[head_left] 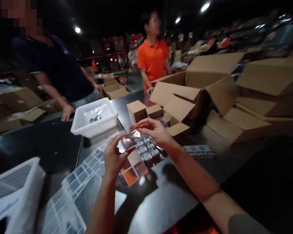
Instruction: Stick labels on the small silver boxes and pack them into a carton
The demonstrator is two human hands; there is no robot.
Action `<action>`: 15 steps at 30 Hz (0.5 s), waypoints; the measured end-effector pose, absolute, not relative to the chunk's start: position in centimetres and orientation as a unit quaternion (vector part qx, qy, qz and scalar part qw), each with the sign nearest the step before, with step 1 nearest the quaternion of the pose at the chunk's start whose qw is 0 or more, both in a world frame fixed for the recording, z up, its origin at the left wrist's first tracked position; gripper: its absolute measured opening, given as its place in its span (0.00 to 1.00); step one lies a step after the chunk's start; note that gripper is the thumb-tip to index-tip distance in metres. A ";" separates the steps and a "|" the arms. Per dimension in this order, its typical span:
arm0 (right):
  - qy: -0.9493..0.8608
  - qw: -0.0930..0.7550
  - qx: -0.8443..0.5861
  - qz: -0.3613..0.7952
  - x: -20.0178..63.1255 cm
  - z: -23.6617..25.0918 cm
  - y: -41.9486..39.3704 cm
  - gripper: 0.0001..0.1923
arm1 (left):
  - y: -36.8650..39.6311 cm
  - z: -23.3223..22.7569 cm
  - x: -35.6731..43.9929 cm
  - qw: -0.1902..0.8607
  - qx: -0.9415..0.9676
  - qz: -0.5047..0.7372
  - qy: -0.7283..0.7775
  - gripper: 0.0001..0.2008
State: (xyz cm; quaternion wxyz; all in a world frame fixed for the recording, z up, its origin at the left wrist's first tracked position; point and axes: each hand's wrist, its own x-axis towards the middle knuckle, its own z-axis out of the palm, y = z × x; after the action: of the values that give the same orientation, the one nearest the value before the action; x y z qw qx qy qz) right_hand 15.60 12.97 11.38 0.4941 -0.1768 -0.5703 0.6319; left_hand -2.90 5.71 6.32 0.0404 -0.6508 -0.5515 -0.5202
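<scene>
Both my hands hold one small shiny foil packet (131,138) with an orange edge, raised over the dark table (46,143). My left hand (113,157) pinches its lower left side. My right hand (155,130) grips its top right corner. Directly beneath lie a block of small silver packets (147,151) in rows and an open orange-and-silver carton (133,170). A second row of silver packets (199,150) rests to the right of my right forearm.
A white plastic basket (95,117) stands at the back left, clear divider trays (73,191) at the near left. Open cardboard boxes (197,87) crowd the back right, small ones (136,110) in the middle. Across the table stand a person in dark blue (56,68) and one in orange (152,58).
</scene>
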 end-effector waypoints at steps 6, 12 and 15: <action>-0.608 0.435 -0.215 0.628 15.8 9.6 13.3 0.34 | 6.1 5.9 -2.5 -0.008 -0.633 -0.539 -0.556 0.25; -0.629 0.433 -0.225 0.605 15.8 10.0 12.7 0.36 | 5.7 6.3 -1.9 -0.033 -0.629 -0.545 -0.553 0.25; -0.622 0.436 -0.220 0.612 15.8 10.2 12.3 0.37 | 5.4 6.4 -1.9 -0.029 -0.628 -0.545 -0.555 0.25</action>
State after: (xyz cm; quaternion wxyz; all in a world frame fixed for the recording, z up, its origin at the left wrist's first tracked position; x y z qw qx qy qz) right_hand 15.79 12.32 10.23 0.4361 -0.2199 -0.6220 0.6120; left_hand -1.86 5.44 6.38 -0.0291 -0.6277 -0.5550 -0.5451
